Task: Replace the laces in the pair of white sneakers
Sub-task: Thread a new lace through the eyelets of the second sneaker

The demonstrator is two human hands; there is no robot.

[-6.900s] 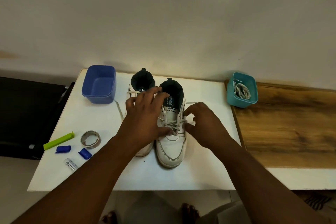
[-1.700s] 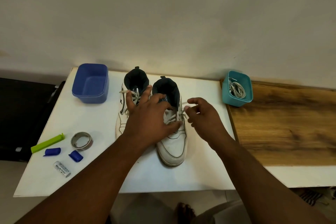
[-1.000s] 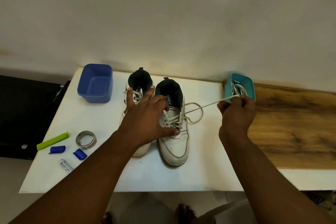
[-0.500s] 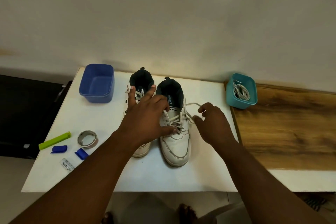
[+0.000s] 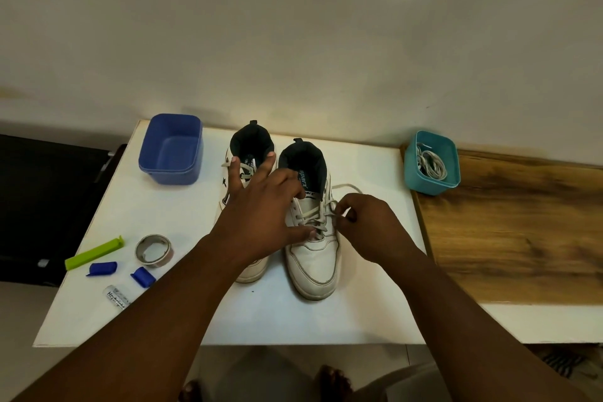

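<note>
Two white sneakers stand side by side on the white table (image 5: pixel 182 310), toes toward me. My left hand (image 5: pixel 261 215) lies spread over both, fingers straight, thumb pressing the right sneaker (image 5: pixel 315 258) near its lowest eyelets, and it hides most of the left sneaker (image 5: pixel 248 153). My right hand (image 5: pixel 368 228) pinches the off-white lace (image 5: pixel 313 214) at the right side of the right sneaker's eyelets. A loose loop of that lace trails behind the hand. The left sneaker's lace is tied near its collar.
A blue tub (image 5: pixel 171 148) sits at the back left. A teal tub (image 5: pixel 430 161) with coiled white laces is at the back right, by a wooden board (image 5: pixel 515 232). A green clip (image 5: pixel 94 253), a tape roll (image 5: pixel 153 250), two blue caps and a small tube lie front left.
My right hand pulled the lace out far to the right a second ago, then came back to the eyelets, where it pinches the lace again. My left hand stayed on the sneakers.
</note>
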